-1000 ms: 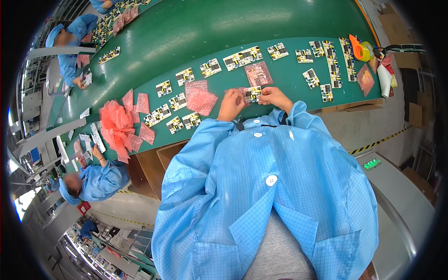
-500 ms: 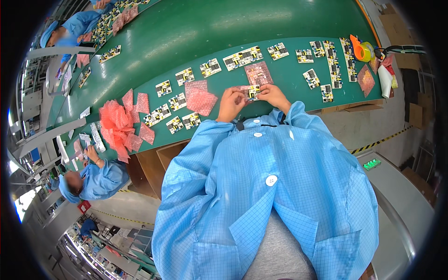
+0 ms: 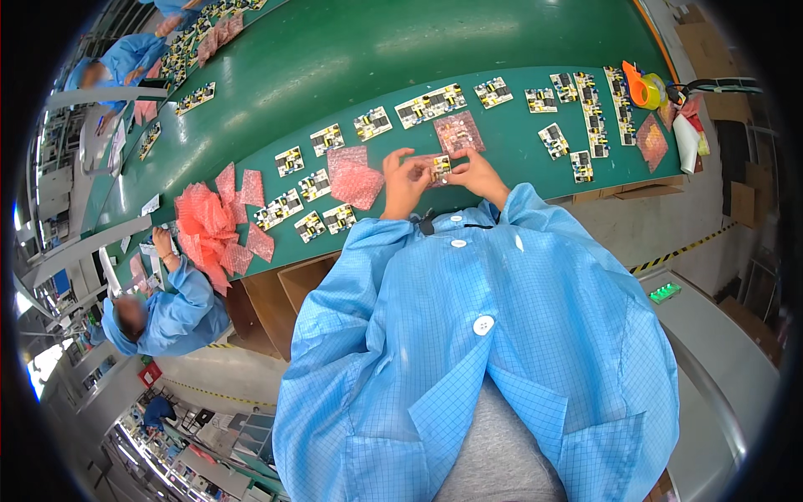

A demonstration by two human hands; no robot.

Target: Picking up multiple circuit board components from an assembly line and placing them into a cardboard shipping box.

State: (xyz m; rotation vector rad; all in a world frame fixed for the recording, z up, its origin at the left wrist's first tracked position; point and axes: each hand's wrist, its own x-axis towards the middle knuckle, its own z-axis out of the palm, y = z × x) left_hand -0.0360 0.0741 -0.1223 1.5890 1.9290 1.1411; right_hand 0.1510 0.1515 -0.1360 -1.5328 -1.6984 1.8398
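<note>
Blue-sleeved, the left hand (image 3: pixel 404 180) and right hand (image 3: pixel 479 173) pinch a small circuit board (image 3: pixel 441 166) between closed fingers at frame centre. Bagging seems underway; next, slide it into a pink bubble pouch (image 3: pixel 355 174) just left.

The green bench top (image 3: pixel 519 142) looks smooth and matt, like a rubber mat, and the pink bubble-wrap pouches (image 3: pixel 355 176) on it are thin, dimpled plastic with a soft sheen, crumpled where they lie in the heap (image 3: pixel 205 226). The small circuit board (image 3: pixel 441 166) held between the left hand (image 3: pixel 406 180) and right hand (image 3: pixel 478 174) shows hard, glossy black parts on a pale matt board. The light blue coat sleeves (image 3: pixel 535 251) are thin woven cloth with a fine grid and white plastic buttons (image 3: pixel 483 325), and the boxes (image 3: pixel 293 284) under the bench edge are dull brown cardboard.
</note>
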